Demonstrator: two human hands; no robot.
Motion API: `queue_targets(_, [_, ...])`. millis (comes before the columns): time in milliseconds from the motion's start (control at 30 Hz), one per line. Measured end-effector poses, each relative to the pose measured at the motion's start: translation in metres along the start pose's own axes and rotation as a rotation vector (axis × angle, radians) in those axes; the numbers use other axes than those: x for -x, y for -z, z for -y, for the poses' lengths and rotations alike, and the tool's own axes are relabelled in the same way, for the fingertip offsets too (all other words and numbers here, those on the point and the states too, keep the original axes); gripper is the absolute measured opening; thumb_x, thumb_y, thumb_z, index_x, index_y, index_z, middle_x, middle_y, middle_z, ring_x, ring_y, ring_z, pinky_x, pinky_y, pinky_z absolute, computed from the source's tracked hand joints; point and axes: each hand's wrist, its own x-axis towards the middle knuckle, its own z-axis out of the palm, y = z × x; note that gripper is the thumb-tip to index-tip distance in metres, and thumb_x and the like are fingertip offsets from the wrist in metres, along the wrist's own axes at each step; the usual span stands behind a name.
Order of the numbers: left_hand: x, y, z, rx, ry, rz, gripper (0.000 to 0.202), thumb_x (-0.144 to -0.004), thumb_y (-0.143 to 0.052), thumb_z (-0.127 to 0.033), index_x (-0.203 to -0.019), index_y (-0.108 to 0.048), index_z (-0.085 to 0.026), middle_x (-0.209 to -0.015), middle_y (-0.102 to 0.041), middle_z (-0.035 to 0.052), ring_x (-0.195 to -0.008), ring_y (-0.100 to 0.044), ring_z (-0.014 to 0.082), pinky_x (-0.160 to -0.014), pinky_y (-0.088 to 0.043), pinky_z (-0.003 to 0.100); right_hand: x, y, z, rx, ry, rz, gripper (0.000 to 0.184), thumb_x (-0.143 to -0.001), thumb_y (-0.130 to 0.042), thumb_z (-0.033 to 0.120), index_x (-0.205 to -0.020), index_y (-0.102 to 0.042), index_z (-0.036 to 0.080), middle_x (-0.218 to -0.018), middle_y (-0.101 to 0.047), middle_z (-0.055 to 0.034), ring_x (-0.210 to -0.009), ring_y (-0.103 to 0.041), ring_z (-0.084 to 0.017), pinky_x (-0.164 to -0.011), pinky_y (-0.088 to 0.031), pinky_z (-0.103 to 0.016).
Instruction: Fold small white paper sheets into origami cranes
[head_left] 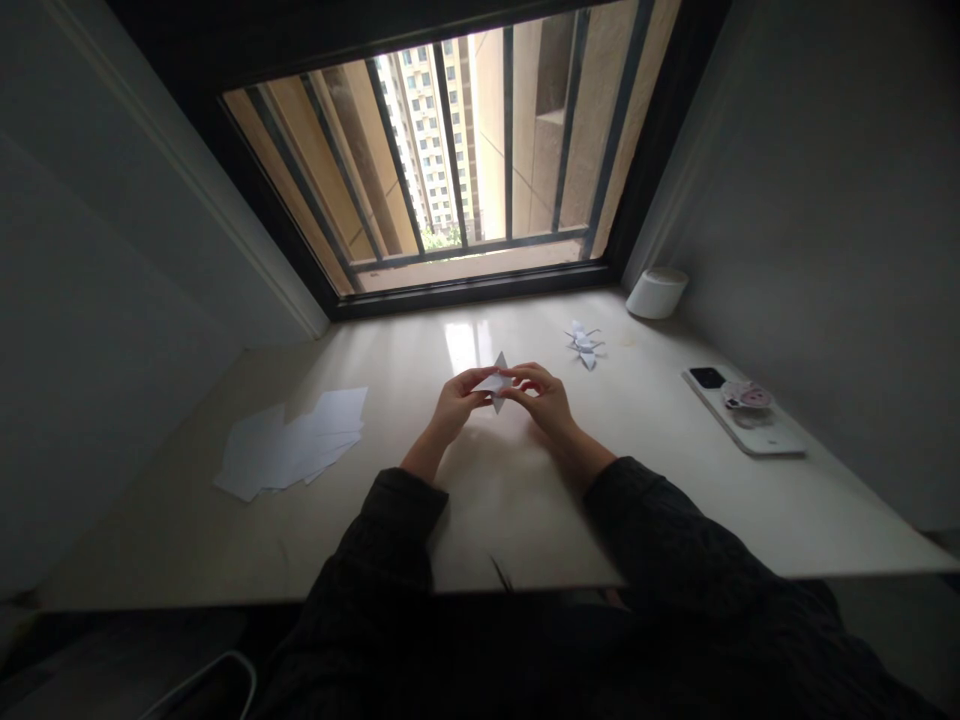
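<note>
A small white folded paper piece (499,381), pointed at top and bottom, is held over the middle of the pale desk (480,500). My left hand (456,402) pinches its left side. My right hand (546,396) pinches its right side, fingers curled over the fold. Both arms wear dark sleeves. A finished folded paper figure (583,344) lies on the desk beyond my right hand, apart from it.
A loose stack of white paper sheets (292,442) lies at the left. A white phone (742,410) with a round sticker lies at the right. A white round container (657,292) stands in the back right corner below the barred window (465,150).
</note>
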Motion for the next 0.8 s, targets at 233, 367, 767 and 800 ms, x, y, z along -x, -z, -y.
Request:
queue_targets(233, [-0.0010, 0.0014, 0.0036, -0.025, -0.052, 0.020, 0.045, -0.064, -0.071, -0.017, -0.109, -0.068, -0.018, -0.105, -0.070, 0.0069, -0.096, -0.064, 0.0228, -0.082, -0.054, 0.038, 0.0017, 0.0000, 0.0033, 0.065, 0.010, -0.027, 0.033, -0.066, -0.078, 0.042, -0.095, -0.073, 0.027, -0.089, -0.065, -0.0035, -0.074, -0.059, -0.016, -0.065, -0.051, -0.032])
queue_targets(367, [-0.0033, 0.0034, 0.0071, -0.053, -0.104, 0.028, 0.044, -0.062, -0.074, -0.018, -0.106, -0.069, -0.019, -0.109, -0.069, 0.0072, -0.100, -0.063, 0.0244, -0.084, -0.053, 0.039, 0.0020, 0.0002, 0.0025, 0.094, 0.022, -0.040, 0.031, -0.068, -0.076, 0.042, -0.094, -0.073, 0.026, -0.089, -0.066, -0.0042, -0.075, -0.060, -0.017, -0.066, -0.051, -0.033])
queue_targets(767, [-0.0031, 0.0014, 0.0076, -0.133, -0.159, 0.031, 0.041, -0.068, -0.070, -0.019, -0.108, -0.069, -0.018, -0.109, -0.070, 0.0080, -0.098, -0.065, 0.0244, -0.084, -0.054, 0.040, 0.0026, 0.0002, 0.0061, 0.164, 0.060, -0.064, 0.027, -0.072, -0.073, 0.040, -0.094, -0.073, 0.025, -0.088, -0.068, -0.0045, -0.074, -0.061, -0.017, -0.064, -0.049, -0.032])
queue_targets(800, [-0.0030, 0.0012, 0.0074, -0.136, -0.160, 0.032, 0.040, -0.068, -0.070, -0.020, -0.108, -0.069, -0.018, -0.109, -0.070, 0.0080, -0.098, -0.065, 0.0244, -0.084, -0.053, 0.040, 0.0029, 0.0003, 0.0066, 0.176, 0.063, -0.068, 0.027, -0.073, -0.073, 0.041, -0.094, -0.073, 0.025, -0.088, -0.068, -0.0045, -0.074, -0.061, -0.017, -0.063, -0.049, -0.032])
